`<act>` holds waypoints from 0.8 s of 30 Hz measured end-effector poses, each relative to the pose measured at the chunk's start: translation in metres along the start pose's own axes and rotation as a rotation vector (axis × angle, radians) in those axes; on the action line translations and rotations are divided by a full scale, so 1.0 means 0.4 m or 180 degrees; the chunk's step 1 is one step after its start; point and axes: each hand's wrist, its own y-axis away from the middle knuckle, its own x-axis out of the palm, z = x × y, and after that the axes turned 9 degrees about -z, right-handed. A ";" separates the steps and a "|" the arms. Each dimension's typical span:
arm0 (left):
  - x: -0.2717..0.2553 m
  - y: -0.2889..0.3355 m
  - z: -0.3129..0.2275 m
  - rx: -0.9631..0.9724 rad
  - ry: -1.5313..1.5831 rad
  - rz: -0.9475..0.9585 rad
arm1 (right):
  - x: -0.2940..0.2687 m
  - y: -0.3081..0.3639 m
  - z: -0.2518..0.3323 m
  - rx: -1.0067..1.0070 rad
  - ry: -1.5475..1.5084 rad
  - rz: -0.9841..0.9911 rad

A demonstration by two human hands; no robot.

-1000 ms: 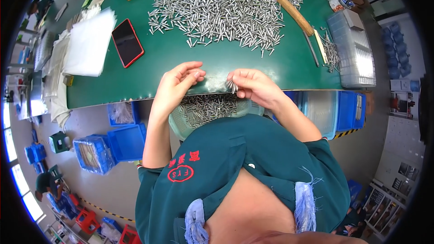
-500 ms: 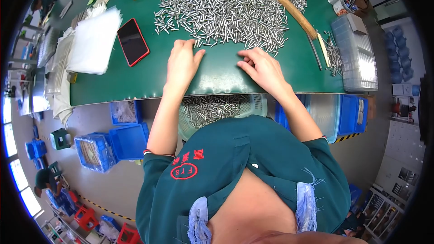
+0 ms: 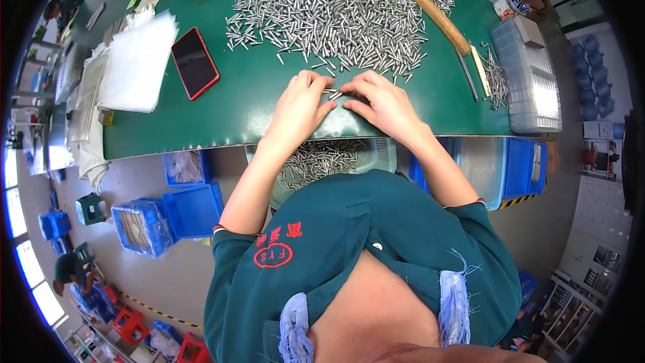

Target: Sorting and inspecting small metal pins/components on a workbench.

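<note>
A large heap of small silver metal pins (image 3: 329, 17) lies on the green tabletop. At its near edge, a few metal pins (image 3: 332, 94) sit between my two hands. My left hand (image 3: 300, 106) has its fingers curled around their left side, thumb below and fingertips above. From the other side my right hand (image 3: 384, 104) closes on the same pins with bent fingers and thumb. The fingertips of both hands almost meet there. How firmly each hand grips, and any pins under the fingers, I cannot make out.
Curved wooden strips (image 3: 430, 7) border the heap. On the left lie a red-edged phone (image 3: 195, 64) and white sheets (image 3: 138, 60); at the right stand clear plastic trays (image 3: 531, 81). Below the table edge is a green basket (image 3: 381, 156) of pins, beside blue bins (image 3: 191, 210).
My left hand has moved right and nearer to me, away from the heap's edge, and my right hand slightly left. A few pins now lie between the fingertips.
</note>
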 end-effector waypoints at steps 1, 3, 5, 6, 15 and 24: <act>-0.002 0.005 0.001 0.0001 0.0003 0.0003 | -0.001 0.004 0.003 0.0004 -0.0032 0.0041; -0.004 0.012 0.003 -0.0008 0.0045 -0.0067 | 0.004 0.007 0.010 -0.0015 -0.0039 -0.0013; -0.008 0.015 0.003 0.0048 0.0070 -0.0044 | 0.011 0.013 0.011 -0.0222 0.0027 -0.0085; -0.010 0.016 0.004 0.0103 0.0093 -0.0022 | 0.009 0.015 0.012 -0.0224 0.0028 -0.0085; -0.020 0.026 0.015 0.0494 0.0246 0.0322 | -0.008 0.040 0.006 -0.0230 0.0130 -0.0096; -0.003 0.020 0.018 0.0298 -0.0108 -0.0188 | 0.010 0.031 0.016 -0.0086 0.0240 -0.0220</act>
